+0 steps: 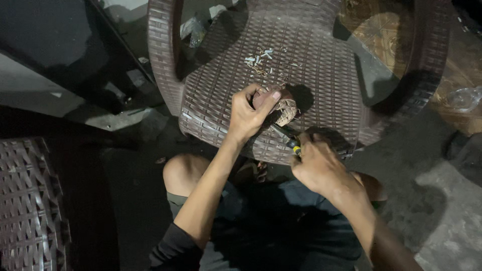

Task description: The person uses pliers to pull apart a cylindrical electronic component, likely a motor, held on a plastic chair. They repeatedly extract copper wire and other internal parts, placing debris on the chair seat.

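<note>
Two hands over one brown woven chair (321,65); left hand (248,113) grips a round coil (285,109); right hand (317,165) clasps one screwdriver (286,136); pale scraps (261,57) lie beyond.

A brown woven plastic chair (321,55) stands on a grey concrete floor (442,211), dimly lit. A second woven chair (30,200) shows at the lower left. Small pale scraps (261,57) lie on the seat. At the upper right, a patterned tile floor (381,30) and a clear plastic bowl (464,98).
</note>
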